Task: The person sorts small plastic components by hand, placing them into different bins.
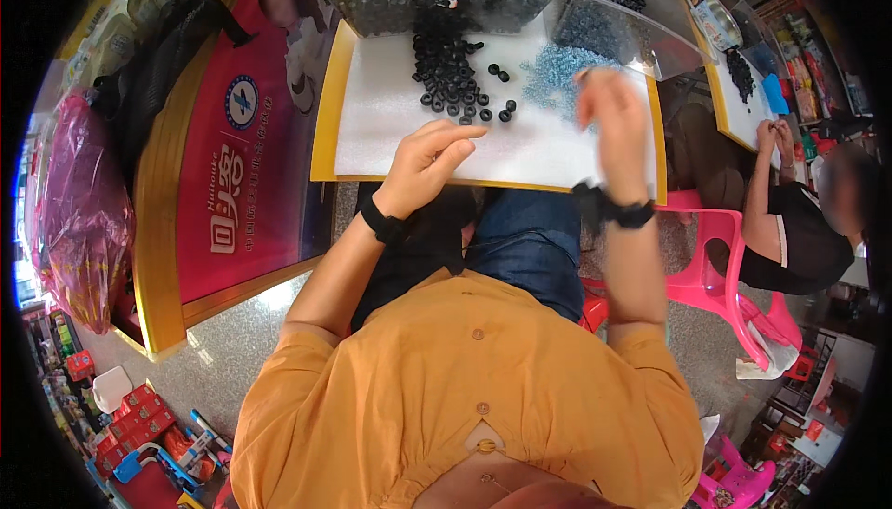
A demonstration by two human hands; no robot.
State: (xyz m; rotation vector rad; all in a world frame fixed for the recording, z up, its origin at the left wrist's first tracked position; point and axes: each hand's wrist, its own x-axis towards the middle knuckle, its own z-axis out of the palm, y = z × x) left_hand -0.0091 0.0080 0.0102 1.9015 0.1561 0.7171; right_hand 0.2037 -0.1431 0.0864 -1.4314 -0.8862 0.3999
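Observation:
On the white table top [372,137], small black ring-shaped pieces [450,72] lie in a heap, with a few loose ones [499,72] to its right. My left hand [423,163] is at the near edge of this heap, index finger and thumb stretched rightward and slightly apart, close to a black ring [486,115]. No piece shows between those fingertips; the other fingers are curled. Small pale-blue translucent pieces [550,82] are scattered to the right. Over their right side is my right hand [613,110], blurred by motion, so its grip is unclear.
A clear bin [437,9] full of black rings stands at the table's far edge, beside a second clear bin [618,31]. A pink panel with a yellow frame [160,230] is at left. A pink chair [711,249] and another person [790,240] at a table are right.

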